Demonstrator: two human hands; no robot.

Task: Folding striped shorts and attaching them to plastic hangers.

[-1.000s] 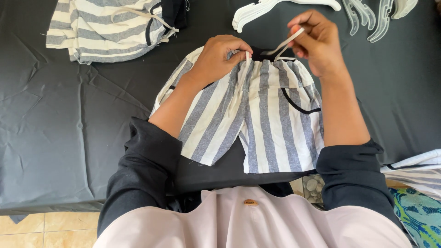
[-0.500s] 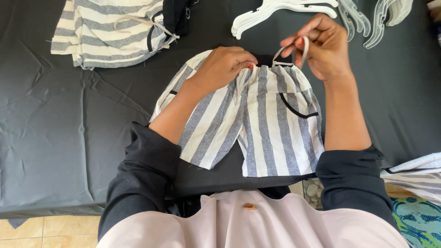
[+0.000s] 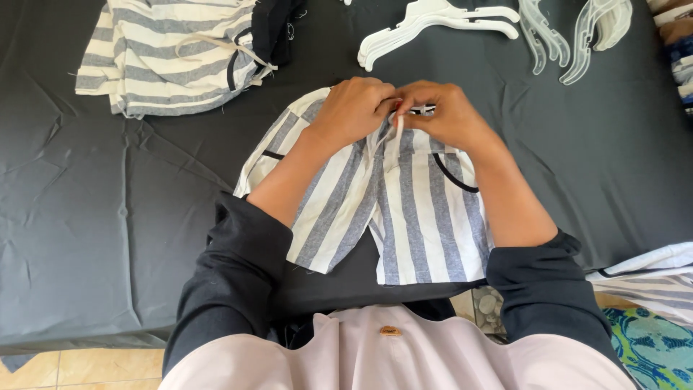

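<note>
A pair of grey-and-white striped shorts (image 3: 404, 209) lies flat on a black cloth-covered table (image 3: 108, 188), waistband away from me. My left hand (image 3: 354, 108) and my right hand (image 3: 444, 112) meet at the middle of the waistband, fingers pinched together on the white drawstring (image 3: 395, 133), whose end hangs down over the front of the shorts. Both forearms rest over the shorts' legs.
A folded pile of similar striped garments (image 3: 173, 58) lies at the back left. White plastic hangers (image 3: 433, 22) and clear hangers (image 3: 577, 32) lie at the back right. More striped and patterned fabric (image 3: 650, 289) sits at the right edge.
My right hand, which held the drawstring raised to the right, has come down to the waistband and joined my left hand there.
</note>
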